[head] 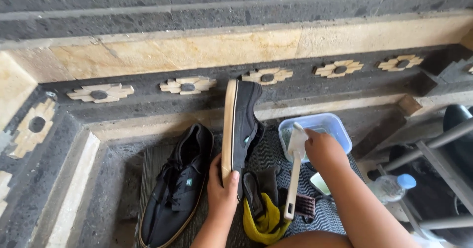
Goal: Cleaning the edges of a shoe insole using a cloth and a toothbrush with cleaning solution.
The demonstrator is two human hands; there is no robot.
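The left hand is closed around the heel end of a black canvas shoe with a tan rubber sole, holding it upright on its side so the sole edge faces left and the toe points up toward the stone wall. The right hand is curled shut around one end of a long cream plastic-handled brush, whose handle runs downward to the right of the shoe; the bristles are hard to make out. Just behind that hand sits a clear plastic tub with a blue rim. A matching black shoe lies flat on the dark ribbed mat, left of the held one. A yellow cloth lies bunched below.
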